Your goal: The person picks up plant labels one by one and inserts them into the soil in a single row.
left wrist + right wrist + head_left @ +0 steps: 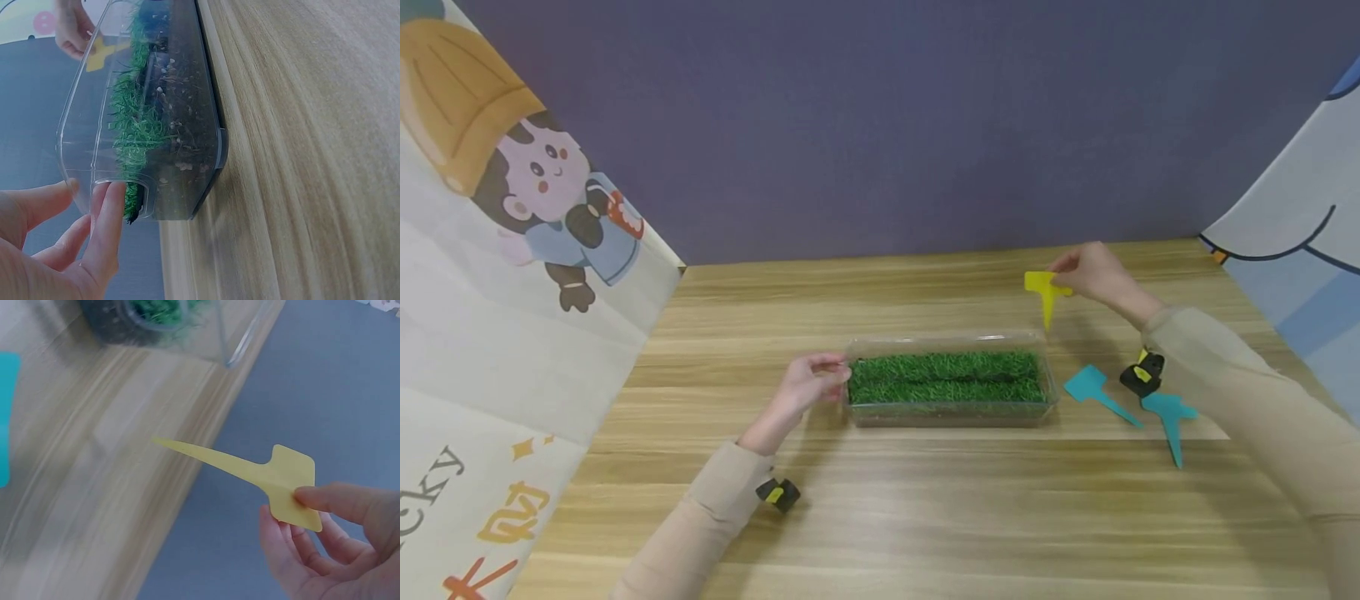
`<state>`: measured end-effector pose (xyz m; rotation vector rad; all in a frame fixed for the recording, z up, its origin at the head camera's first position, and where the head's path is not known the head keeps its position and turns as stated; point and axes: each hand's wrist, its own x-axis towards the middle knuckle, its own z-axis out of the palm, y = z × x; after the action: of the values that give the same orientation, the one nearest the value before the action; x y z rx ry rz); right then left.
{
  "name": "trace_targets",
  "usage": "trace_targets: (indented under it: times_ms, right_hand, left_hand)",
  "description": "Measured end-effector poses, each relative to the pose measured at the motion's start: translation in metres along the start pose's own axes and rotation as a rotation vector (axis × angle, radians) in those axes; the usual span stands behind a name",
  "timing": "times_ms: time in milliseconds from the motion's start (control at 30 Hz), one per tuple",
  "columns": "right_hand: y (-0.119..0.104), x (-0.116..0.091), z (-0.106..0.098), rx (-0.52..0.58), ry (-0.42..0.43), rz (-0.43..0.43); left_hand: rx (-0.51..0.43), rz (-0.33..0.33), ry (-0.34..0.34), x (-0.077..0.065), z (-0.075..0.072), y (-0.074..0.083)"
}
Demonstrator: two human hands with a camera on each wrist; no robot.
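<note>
My right hand pinches a yellow T-shaped plant label by its broad head, between thumb and fingers. The label's pointed stem hangs downward behind the right end of a clear plastic planter box. In the box lie two strips of green grass, with dark, soil-like matter showing through the wall in the left wrist view. At the box's left end, my left hand holds the end wall, thumb at the rim and fingertips against the recess below it.
Two blue plant labels lie on the wooden table right of the box: one label near its corner, another label under my right forearm. Black wrist devices sit at both cuffs. A dark wall rises behind the table.
</note>
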<state>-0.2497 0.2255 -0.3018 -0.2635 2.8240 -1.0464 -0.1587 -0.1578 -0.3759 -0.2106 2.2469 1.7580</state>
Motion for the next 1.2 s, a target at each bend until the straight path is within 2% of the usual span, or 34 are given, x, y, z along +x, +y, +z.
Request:
trace_targets:
  times_ms: [600,1033,1200]
  right_hand:
    - [-0.050,-0.009,0.007,-0.033,0.012,-0.068]
    - [-0.084,-0.011,0.029,-0.025,-0.011,-0.133]
    - [-0.095,-0.011,0.038,-0.020,-0.036,-0.163]
  left_hand:
    - [0.004,0.020,-0.011,0.001,0.001,0.000]
    - [-0.007,-0.008,0.003,0.001,0.002,0.001]
    - [-0.006,0.012,0.001,0.001,0.002,0.001]
